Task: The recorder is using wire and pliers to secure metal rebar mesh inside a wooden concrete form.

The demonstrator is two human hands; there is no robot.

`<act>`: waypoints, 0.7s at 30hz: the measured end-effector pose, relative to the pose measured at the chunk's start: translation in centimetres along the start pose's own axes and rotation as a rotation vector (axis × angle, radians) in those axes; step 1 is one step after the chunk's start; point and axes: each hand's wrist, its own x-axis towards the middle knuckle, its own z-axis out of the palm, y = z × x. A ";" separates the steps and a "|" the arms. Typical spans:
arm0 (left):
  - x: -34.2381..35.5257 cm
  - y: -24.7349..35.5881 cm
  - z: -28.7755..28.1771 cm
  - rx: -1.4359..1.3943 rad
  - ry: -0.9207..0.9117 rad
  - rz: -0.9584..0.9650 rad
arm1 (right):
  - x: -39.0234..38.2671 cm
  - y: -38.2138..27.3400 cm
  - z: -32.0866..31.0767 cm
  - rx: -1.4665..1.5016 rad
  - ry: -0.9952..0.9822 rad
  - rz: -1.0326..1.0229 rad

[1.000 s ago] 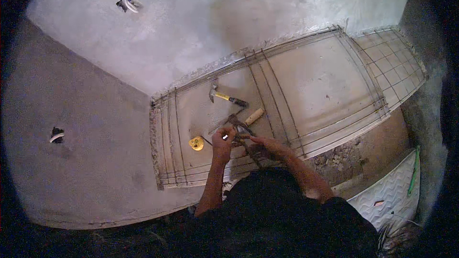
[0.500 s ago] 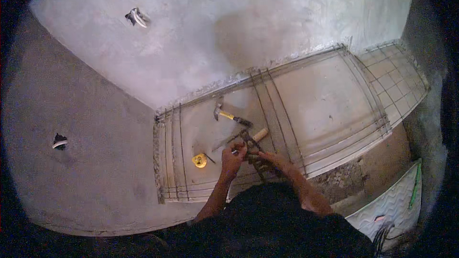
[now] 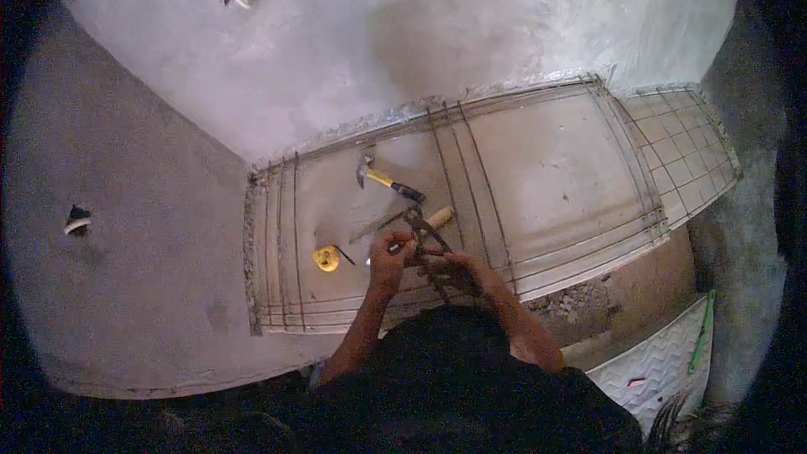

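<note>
Dark metal pincers are held in front of my body, with their handles spread apart. My right hand is closed on one handle. My left hand is closed in a pinch beside the other handle; a small pale thing shows at its fingers, too small to name. Just beyond the pincers lies a tool with a wooden handle, partly hidden. A claw hammer with a yellow and black handle rests farther off. To the left of my hands sits a yellow tape measure.
Thin steel bars cross the pale panel under the tools, with a wire grid at its right end. Plastered walls rise behind and to the left. A quilted white sheet lies at lower right, near rubble.
The view has shifted, so the whole scene sits a little farther left and higher. The pincers' handles now show more plainly spread between my hands. The hammer and tape measure stay in place.
</note>
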 end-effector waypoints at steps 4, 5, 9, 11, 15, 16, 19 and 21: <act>0.3 -1.6 -1.4 0.467 0.037 0.239 | 1.2 1.5 -1.7 -0.191 0.076 -0.089; 0.1 -2.0 -1.5 0.465 0.040 0.242 | 1.2 1.7 -1.8 -0.195 0.075 -0.089; -1.5 0.2 -0.3 0.402 0.079 0.151 | 1.4 2.3 -2.4 -0.276 0.086 -0.147; -1.6 0.2 -0.1 0.419 0.084 0.133 | 1.5 2.7 -3.5 -0.289 0.064 -0.147; -1.7 0.8 0.7 0.624 0.140 0.285 | 1.0 1.5 -2.5 -0.346 0.159 -0.077; -1.9 1.4 0.9 0.665 0.136 0.287 | 0.6 0.5 -1.4 -0.436 0.214 -0.033; -0.9 -0.4 -0.2 0.794 0.157 0.345 | -0.3 -0.5 0.7 -0.699 0.190 -0.214; -0.3 -1.0 -0.7 0.701 0.126 0.313 | -0.3 -0.7 1.1 -0.720 0.169 -0.283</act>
